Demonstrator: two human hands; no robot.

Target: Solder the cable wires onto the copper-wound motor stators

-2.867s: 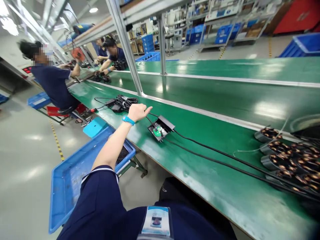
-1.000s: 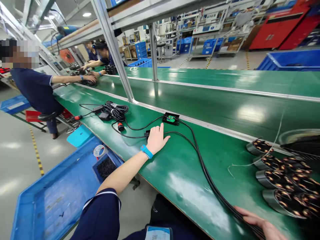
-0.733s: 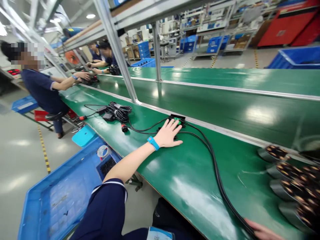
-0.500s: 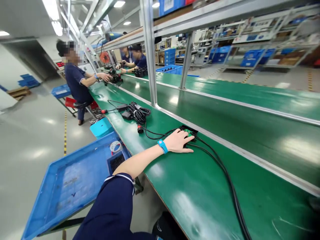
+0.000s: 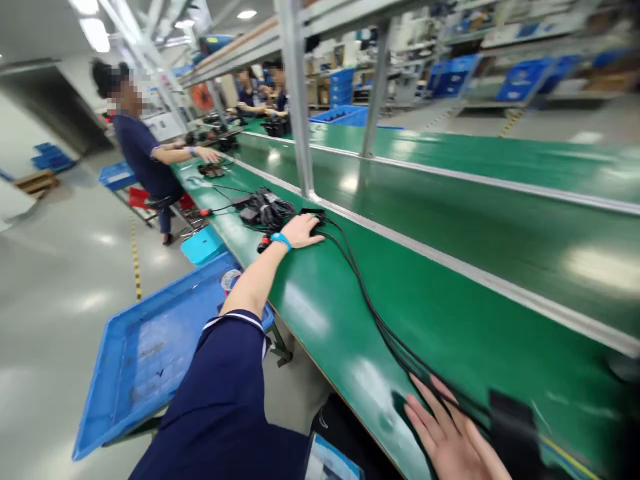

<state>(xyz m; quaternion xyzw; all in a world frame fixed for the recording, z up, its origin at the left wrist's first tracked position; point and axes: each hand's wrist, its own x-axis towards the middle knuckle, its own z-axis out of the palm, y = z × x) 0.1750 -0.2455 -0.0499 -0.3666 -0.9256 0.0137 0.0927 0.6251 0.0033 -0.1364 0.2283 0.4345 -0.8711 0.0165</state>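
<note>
My left hand (image 5: 302, 230) reaches far out along the green bench (image 5: 450, 320), fingers laid flat over a small black box (image 5: 313, 213) with cables attached. Just beyond it lies a coiled bundle of black cable with adapters (image 5: 263, 208). Black cables (image 5: 370, 307) run from the box back along the bench to my right hand (image 5: 453, 437). That hand lies flat with fingers spread on the cables near the bench's front edge. A blue band is on my left wrist.
A blue tray (image 5: 145, 353) stands below the bench at left, a smaller cyan one (image 5: 203, 245) beyond it. A seated person (image 5: 143, 157) works further down the line; others sit behind. A metal post (image 5: 296, 100) rises from the bench rail.
My left hand has pushed the black box further away along the bench, up to the coiled bundle. My right hand has come back into view, flat on the cables.
</note>
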